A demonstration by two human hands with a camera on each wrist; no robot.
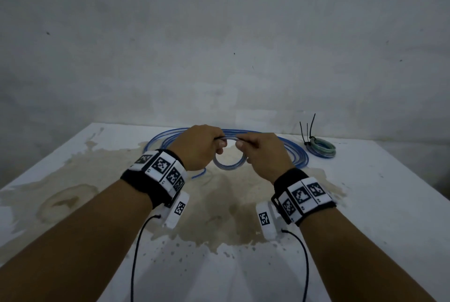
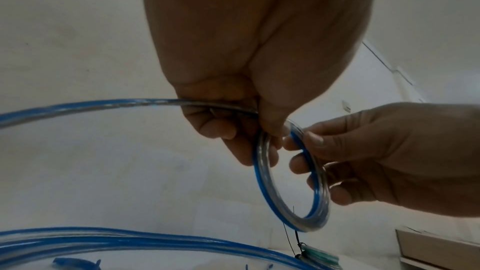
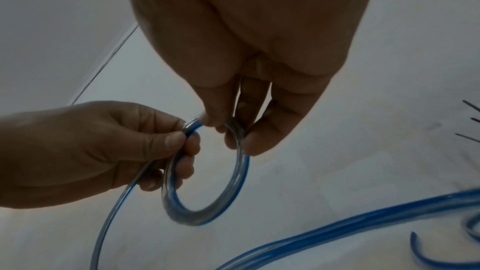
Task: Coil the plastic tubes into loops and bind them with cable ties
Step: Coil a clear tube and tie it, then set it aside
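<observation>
A clear plastic tube with a blue stripe is wound into a small loop (image 1: 228,166) that hangs above the table between both hands. My left hand (image 1: 215,147) grips the loop's top left, with the tube's tail (image 2: 91,104) running out of its fist. My right hand (image 1: 243,149) pinches the top right of the loop (image 3: 200,218) between thumb and fingers. In the left wrist view the loop (image 2: 306,225) hangs below both sets of fingers. The rest of the tube (image 1: 295,153) lies in wide loose curves on the table behind.
A finished coil (image 1: 322,149) of bluish-green tube lies at the back right, with black cable ties (image 1: 308,131) sticking up from it. The white table (image 1: 365,204) has a large brown stain in its middle. A grey wall stands right behind the table.
</observation>
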